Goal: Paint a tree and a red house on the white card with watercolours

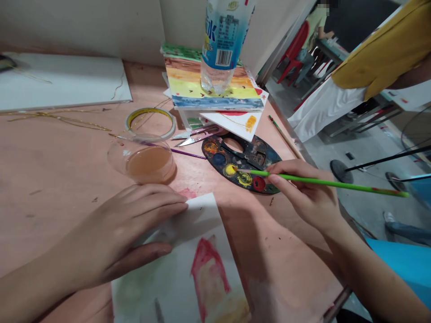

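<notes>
Right hand (pixel 303 195) pinched the light, stiff green paintbrush (pixel 336 184) near its tip, while the left hand (pixel 114 229), fingers together, pressed the thin, floppy paper (pixel 202 217) flat.

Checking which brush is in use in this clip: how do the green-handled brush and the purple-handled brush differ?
The green-handled paintbrush is bright green, while the purple-handled paintbrush is dark purple. The green one is held in the right hand, its tip at the yellow paint on the paint palette; the purple one is not held and runs into a clear cup of orange-brown liquid. Both are long, slender brushes.
</notes>
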The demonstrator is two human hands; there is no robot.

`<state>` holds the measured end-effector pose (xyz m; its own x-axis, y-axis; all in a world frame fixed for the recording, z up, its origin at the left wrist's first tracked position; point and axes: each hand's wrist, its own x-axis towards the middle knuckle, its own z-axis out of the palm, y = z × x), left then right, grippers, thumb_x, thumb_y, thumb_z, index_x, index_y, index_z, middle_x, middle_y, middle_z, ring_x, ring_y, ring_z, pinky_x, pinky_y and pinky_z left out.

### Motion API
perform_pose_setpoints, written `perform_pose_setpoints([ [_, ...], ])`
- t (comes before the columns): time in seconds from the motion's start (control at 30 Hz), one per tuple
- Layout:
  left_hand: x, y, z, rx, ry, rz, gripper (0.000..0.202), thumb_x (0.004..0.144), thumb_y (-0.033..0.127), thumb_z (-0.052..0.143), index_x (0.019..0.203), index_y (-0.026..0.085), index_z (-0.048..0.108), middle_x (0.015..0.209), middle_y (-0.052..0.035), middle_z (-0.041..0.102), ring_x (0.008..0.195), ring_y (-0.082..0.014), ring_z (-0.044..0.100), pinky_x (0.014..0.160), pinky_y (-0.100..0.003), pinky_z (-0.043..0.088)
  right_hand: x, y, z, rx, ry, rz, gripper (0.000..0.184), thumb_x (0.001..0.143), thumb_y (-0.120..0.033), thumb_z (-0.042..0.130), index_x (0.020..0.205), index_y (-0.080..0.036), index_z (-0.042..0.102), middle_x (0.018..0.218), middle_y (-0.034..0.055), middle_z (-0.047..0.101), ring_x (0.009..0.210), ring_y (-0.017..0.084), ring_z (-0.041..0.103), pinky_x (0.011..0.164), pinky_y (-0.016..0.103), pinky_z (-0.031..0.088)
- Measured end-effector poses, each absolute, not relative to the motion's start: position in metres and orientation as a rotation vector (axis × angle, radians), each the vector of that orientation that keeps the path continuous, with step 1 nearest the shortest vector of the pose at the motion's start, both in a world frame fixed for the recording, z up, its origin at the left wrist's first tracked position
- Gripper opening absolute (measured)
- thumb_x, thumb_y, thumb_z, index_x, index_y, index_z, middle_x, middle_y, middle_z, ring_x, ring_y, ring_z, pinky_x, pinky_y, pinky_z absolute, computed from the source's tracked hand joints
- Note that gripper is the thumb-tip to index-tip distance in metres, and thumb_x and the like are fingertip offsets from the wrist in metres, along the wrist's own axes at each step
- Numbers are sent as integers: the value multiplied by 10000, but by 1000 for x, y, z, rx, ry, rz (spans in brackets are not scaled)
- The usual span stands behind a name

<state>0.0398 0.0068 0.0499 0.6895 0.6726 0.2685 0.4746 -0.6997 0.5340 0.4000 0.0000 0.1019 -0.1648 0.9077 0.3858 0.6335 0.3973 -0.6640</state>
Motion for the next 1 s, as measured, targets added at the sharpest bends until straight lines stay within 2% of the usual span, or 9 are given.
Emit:
perform_pose_setpoints([
  [0.17, 40, 6, 50, 2500, 884, 629, 446, 1079, 607, 485, 1377, 331, 668, 1300, -32, 763, 1161, -275, 684, 1022, -401, 538, 399, 0, 102, -1320, -1888, 475, 102, 997, -231, 744, 912, -286, 754, 845, -22, 790, 779, 182, 757, 643, 272, 597],
  [0.3, 41, 6, 52, 2508, 878, 636, 450, 1100, 603, 441, 1373, 326, 667, 1288, -45, 764, 1159, -264, 687, 995, -380, 546, 398, 0, 102, -1314, -1891, 480, 107, 991, -251, 741, 888, -278, 756, 858, -3, 798, 798, 203, 762, 674, 301, 613],
  [0.47, 42, 7, 53, 2504, 874, 643, 427, 1087, 606, 474, 1358, 341, 670, 1253, -46, 767, 1125, -263, 700, 955, -382, 567, 397, -1, 101, -1335, -1862, 467, 83, 987, -237, 747, 922, -283, 768, 880, -6, 800, 824, 203, 764, 692, 303, 608],
  [0.67, 40, 8, 50, 2486, 871, 632, 430, 1070, 597, 495, 1381, 359, 675, 1269, -46, 771, 1143, -274, 704, 983, -401, 577, 399, -2, 102, -1350, -1793, 539, 105, 938, -190, 797, 901, -287, 793, 898, -1, 799, 851, 204, 760, 711, 299, 606],
  [0.77, 40, 8, 51, 2494, 869, 626, 430, 1073, 591, 493, 1384, 356, 675, 1274, -42, 772, 1136, -268, 707, 993, -390, 570, 399, -1, 102, -1350, -1675, 641, 121, 922, -178, 823, 890, -292, 801, 884, -5, 794, 802, 185, 755, 697, 285, 615],
  [0.87, 41, 7, 52, 2501, 874, 638, 434, 1088, 597, 467, 1379, 345, 666, 1302, -33, 762, 1163, -255, 698, 1044, -380, 542, 400, 4, 100, -1315, -1469, 782, 84, 960, -292, 825, 897, -290, 769, 820, -22, 782, 707, 147, 748, 643, 242, 622],
  [1.0, 40, 8, 50, 2523, 854, 645, 417, 1087, 586, 486, 1369, 332, 658, 1331, -27, 754, 1189, -243, 687, 1054, -359, 524, 406, 16, 95, -1272, -1214, 983, 305, 901, -486, 864, 829, -260, 673, 723, -35, 770, 564, 116, 708, 560, 204, 626],
])
